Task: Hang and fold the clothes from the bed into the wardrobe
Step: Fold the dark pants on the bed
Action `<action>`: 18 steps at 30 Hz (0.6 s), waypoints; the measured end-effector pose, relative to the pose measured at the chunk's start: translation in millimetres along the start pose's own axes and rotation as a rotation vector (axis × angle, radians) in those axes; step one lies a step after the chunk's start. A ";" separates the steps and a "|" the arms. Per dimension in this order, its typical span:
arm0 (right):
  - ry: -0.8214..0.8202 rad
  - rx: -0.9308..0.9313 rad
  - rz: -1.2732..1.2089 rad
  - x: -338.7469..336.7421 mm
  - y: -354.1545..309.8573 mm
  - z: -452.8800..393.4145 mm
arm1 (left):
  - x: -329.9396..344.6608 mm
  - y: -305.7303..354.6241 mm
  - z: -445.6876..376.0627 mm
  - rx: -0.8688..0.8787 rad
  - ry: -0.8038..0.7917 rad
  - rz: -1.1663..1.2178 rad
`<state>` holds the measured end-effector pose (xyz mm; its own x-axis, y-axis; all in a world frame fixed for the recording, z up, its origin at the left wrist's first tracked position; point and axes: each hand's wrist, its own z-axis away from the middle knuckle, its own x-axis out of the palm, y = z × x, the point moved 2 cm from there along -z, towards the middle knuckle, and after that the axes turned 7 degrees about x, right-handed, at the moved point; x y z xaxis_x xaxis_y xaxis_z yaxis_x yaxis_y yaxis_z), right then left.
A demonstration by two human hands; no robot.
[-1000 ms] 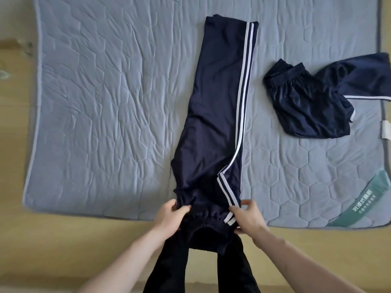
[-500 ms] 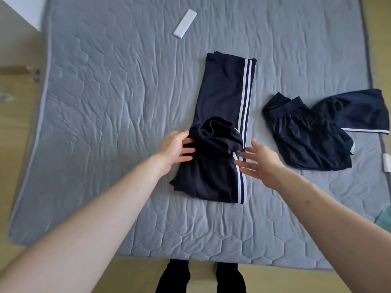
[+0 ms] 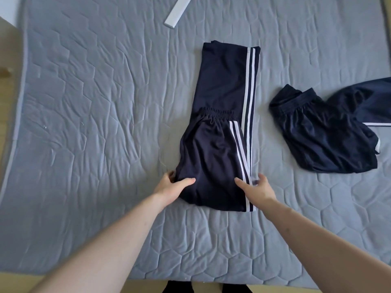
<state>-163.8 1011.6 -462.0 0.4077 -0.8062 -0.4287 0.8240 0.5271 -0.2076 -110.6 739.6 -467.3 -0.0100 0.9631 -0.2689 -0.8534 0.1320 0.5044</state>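
Observation:
Navy trousers (image 3: 213, 157) with white side stripes lie folded in half lengthwise on the grey quilted mattress (image 3: 95, 127). Their waistband is folded up over the legs, about halfway along. My left hand (image 3: 172, 187) grips the near left corner of the fold, thumb on top and fingers at the edge. At the near right corner, my right hand (image 3: 257, 190) holds the striped edge with its thumb on the fabric. A second navy garment (image 3: 330, 134) lies crumpled to the right.
A white flat rectangular object (image 3: 176, 11) lies at the far side of the mattress. Wooden floor (image 3: 4, 144) shows at the left, and the mattress's near edge runs just beyond my dark-clad feet (image 3: 207, 287).
The waistband was lifted from the near edge and folded up over the legs. Both hands then let go and came back to the near fold's corners.

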 end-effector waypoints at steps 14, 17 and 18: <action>-0.220 0.135 0.021 11.3 75.2 62.0 | 6.9 -40.7 78.2 -0.131 -0.065 -0.326; -0.355 0.213 0.187 6.9 106.4 89.8 | 6.5 -63.9 111.0 -0.211 -0.232 -0.521; -0.409 0.234 0.271 2.9 115.1 102.6 | 4.5 -67.6 124.2 -0.245 -0.314 -0.592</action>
<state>-27.4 1042.4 -397.0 0.6994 -0.7128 -0.0524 0.7144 0.6947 0.0840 11.8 764.2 -400.7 0.6104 0.7729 -0.1732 -0.7621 0.6327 0.1375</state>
